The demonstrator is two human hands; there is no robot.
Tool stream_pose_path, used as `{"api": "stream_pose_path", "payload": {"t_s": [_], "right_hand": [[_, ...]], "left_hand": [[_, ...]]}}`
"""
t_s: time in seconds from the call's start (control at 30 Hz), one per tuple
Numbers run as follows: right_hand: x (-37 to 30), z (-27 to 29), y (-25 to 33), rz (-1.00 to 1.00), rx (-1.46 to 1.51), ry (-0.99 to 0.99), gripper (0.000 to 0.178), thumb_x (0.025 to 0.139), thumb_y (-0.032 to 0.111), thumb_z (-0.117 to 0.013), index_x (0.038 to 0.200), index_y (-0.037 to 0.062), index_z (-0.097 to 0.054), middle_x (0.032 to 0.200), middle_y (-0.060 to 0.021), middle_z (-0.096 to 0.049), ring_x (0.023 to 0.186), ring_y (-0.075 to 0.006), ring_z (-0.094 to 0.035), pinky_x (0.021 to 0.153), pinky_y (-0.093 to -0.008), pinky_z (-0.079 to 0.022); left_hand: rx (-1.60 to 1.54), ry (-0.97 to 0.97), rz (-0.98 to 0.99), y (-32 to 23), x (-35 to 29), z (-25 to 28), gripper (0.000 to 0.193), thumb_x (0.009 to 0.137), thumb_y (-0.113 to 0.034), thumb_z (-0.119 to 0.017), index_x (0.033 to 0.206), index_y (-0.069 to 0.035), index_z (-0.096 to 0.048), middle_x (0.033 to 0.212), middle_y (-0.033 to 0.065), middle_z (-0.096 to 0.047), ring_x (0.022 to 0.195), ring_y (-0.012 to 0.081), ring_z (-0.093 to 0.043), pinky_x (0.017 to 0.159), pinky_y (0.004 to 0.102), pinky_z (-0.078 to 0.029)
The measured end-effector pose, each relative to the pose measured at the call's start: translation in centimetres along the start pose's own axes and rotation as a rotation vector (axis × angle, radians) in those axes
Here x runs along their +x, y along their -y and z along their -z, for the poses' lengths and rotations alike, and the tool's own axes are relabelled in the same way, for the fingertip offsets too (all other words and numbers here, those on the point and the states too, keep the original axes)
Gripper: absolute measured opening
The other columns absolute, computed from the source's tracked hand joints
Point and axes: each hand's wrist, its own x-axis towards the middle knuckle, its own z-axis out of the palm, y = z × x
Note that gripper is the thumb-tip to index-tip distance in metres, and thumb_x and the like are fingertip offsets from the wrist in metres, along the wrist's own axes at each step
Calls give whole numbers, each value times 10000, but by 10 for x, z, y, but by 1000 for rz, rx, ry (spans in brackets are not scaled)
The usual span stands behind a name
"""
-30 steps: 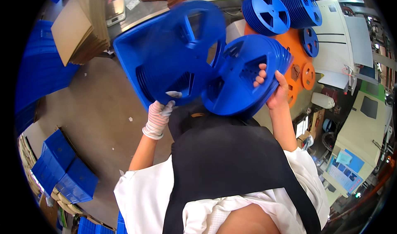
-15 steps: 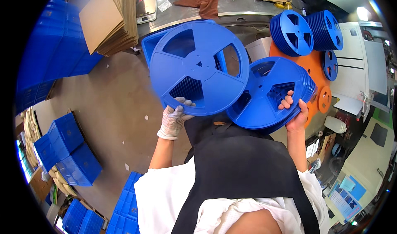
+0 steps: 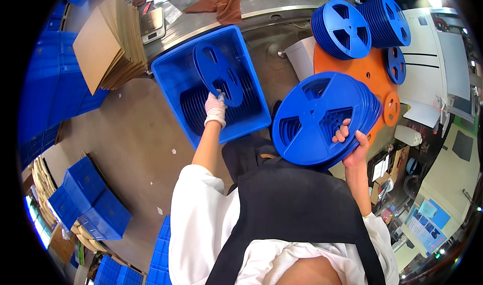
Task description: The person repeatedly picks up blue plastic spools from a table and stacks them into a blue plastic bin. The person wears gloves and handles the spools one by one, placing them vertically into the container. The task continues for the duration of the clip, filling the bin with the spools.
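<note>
My gloved left hand (image 3: 215, 107) grips the near edge of a blue plastic reel disc (image 3: 207, 66), which is tilted inside a blue crate (image 3: 161, 78). Below and beside that disc, a row of similar blue discs (image 3: 193, 106) stands on edge in the crate. My bare right hand (image 3: 352, 144) is closed round the rim of a thick stack of blue reel discs (image 3: 302, 129), its fingers reaching through an opening in them. The stack leans against my front, right of the crate.
An orange round table (image 3: 347, 66) bears more stacked blue reels (image 3: 347, 28). Ahead is a grey workbench (image 3: 201, 20) with a brown cloth (image 3: 219, 3) and a scale (image 3: 152, 25). Cardboard sheets (image 3: 103, 43) stand at the left. More blue crates (image 3: 90, 199) stand on the floor.
My left hand has carried the single disc away from the stack, forward and left, down into the crate. My right hand keeps its hold on the stack, which shifted slightly.
</note>
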Motion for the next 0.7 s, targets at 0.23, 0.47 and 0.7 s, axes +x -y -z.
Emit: {"api": "stream_pose_path", "payload": {"t_s": [0.23,0.47,0.7], "right_hand": [[5,16,9,2,17,-71,487,785,288,-665,1157,2,-533,838,-68,-570,770,-206,-564,770,-386,-499],[9,22,13,-27,35,-95,487,789,287,-659,1166,8,-529,848,-70,-579,778,-207,-565,780,-391,-490],[8,16,13,-5,47,-9,462,788,291,-668,1136,19,-532,784,-45,-532,713,-181,-540,745,-368,-474]], "left_hand": [[253,4,-49,19,51,-65,219,910,-150,-626,1110,-72,-585,763,117,-644,623,238,-634,582,379,-513],[386,30,-21,58,81,-81,293,902,-199,-631,1162,-75,-578,993,187,-690,947,371,-667,816,432,-518],[562,194,26,-12,16,-76,827,881,-293,-679,1535,-81,-220,1500,217,-390,1385,355,-385,1132,363,-324]]}}
